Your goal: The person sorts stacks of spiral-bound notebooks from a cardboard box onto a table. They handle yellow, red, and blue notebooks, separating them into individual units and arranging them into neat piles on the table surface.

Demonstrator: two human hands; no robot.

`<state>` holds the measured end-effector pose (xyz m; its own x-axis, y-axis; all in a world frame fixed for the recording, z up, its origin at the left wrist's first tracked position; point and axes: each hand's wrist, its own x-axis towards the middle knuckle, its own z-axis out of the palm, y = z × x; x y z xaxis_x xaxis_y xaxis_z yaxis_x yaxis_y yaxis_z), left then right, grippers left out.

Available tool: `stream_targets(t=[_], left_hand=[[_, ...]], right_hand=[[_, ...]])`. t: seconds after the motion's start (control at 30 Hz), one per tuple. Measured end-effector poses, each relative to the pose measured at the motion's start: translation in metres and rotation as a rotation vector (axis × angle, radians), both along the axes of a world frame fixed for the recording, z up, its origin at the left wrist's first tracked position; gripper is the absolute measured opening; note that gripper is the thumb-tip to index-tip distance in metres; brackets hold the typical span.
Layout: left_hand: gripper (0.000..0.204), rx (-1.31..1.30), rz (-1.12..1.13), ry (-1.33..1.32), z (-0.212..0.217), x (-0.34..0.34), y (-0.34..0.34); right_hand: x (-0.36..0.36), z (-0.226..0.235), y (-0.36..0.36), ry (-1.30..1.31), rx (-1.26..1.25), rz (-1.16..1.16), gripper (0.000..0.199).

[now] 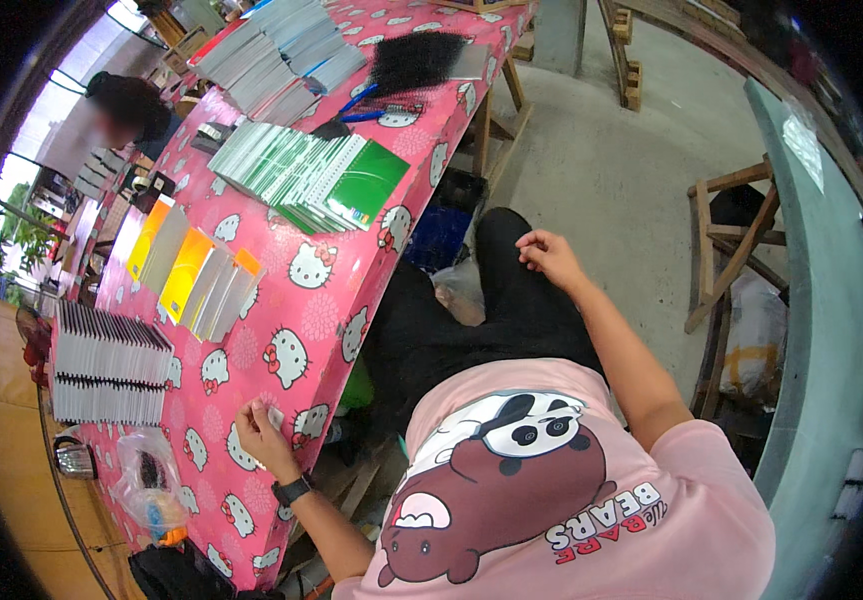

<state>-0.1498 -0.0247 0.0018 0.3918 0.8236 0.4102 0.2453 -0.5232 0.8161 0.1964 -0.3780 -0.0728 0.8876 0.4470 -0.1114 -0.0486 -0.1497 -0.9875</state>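
My left hand (263,437) rests at the near part of the pink tabletop (281,300), fingers curled. A small pale thing shows at its fingertips, too small to name. My right hand (548,255) hangs over my right knee, off the table, its fingers loosely closed with nothing seen in them. Beyond my left hand lie yellow-and-orange covered booklets (196,280) in short fanned stacks. Left of these is a stack of spiral-bound notebooks (111,365) with black bindings. Further up the table lies a long row of green-covered spiral notebooks (366,185).
Big piles of booklets (271,60), a black bristly bundle (416,62) and blue-handled tools (361,117) lie toward the far end. A clear plastic bag (146,480) sits near the left edge. Another person (131,115) is across the table. Wooden trestles (731,240) stand at right.
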Motion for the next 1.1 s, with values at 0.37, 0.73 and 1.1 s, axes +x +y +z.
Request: stream_targets(t=[0.37,0.73,1.1], left_hand=[[0.005,-0.31,-0.021,-0.219,-0.004,0.025,0.004],[0.009,-0.291,0.058,-0.23,0.007,0.027,-0.012],[0.012,-0.329,0.158,-0.4,0.007,0.023,-0.006]], right_hand=[[-0.02,0.062,0.098,-0.113,0.199,0.196,0.012],[-0.018,0.123,0.208,-0.794,-0.011,0.43,0.018],[0.101,0.099,0.215,-1.023,-0.179,0.332,0.092]])
